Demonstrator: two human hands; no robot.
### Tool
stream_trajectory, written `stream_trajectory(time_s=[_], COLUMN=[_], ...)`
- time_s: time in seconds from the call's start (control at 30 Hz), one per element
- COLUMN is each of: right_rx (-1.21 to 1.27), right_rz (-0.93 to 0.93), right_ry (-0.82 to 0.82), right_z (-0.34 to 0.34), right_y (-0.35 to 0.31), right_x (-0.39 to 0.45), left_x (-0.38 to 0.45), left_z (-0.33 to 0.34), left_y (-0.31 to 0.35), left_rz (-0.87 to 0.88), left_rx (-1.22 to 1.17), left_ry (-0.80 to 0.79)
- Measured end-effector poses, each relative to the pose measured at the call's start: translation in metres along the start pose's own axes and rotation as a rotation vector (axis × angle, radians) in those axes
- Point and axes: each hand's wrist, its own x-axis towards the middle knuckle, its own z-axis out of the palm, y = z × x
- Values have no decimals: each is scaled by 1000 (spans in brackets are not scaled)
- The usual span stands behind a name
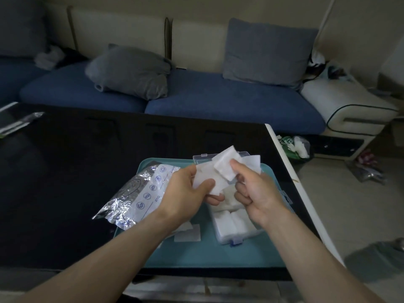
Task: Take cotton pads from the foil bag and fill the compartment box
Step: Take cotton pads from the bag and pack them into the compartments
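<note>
Hands meet above a teal tray (196, 254) on a dark table (65, 182). Risk: loose cotton pads (220, 169) could slip from the stack and drop outside the clear box (231, 224), since 2 hands pull at 1 bundle. The left hand (185, 189) grips the stack, thumb on top. The right hand (255, 193) pinches the upper pads with thumb and forefinger. The foil bag (135, 193) lies left, partly on the tray. Near compartments look full.
</note>
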Motion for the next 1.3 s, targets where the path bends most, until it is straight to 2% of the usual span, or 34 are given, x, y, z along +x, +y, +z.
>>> stream_trajectory(time_s=[0.07, 0.13, 0.23, 0.33, 0.43, 0.53, 0.63, 0.77, 0.93, 1.17, 1.3], right_rx=[-2, -88, -390, -660, -764, -741, -672, -500, -261, -303, -238], right_rz=[-9, 0, -52, -184, -245, -226, -218, -216, -82, -101, -60], right_ry=[-11, -113, -276, -279, -268, -236, -115, 67, -164, -105, -204], right_z=[-10, -22, -36, -41, -41, -41, -45, -56, -71, -64, -66], right_y=[-10, -23, -30, -21, -10, -5, -1, 0, -2, 8, 1], right_x=[3, 0, -9, -3, 5, 6, 3, -4, -20, -15, -18], left_x=[3, 6, 9, 11, 12, 14, 14, 16, 16, 8, 3], left_z=[-3, -6, -9, -9, -6, -2, 2, 7, 16, 24, 23], left_y=[-2, -4, -5, -4, -5, -6, -4, -7, -10, 4, 9], left_rz=[-38, -81, -124, -136, -147, -176, -196, -224, -231, -169, -188], left_rx=[34, 59, 88, 111, 93, -26, -138, -68, 124, 184, 120], left_ry=[-19, -58, -123, -197, -267, -358, -398, -356, -381, -411, -428])
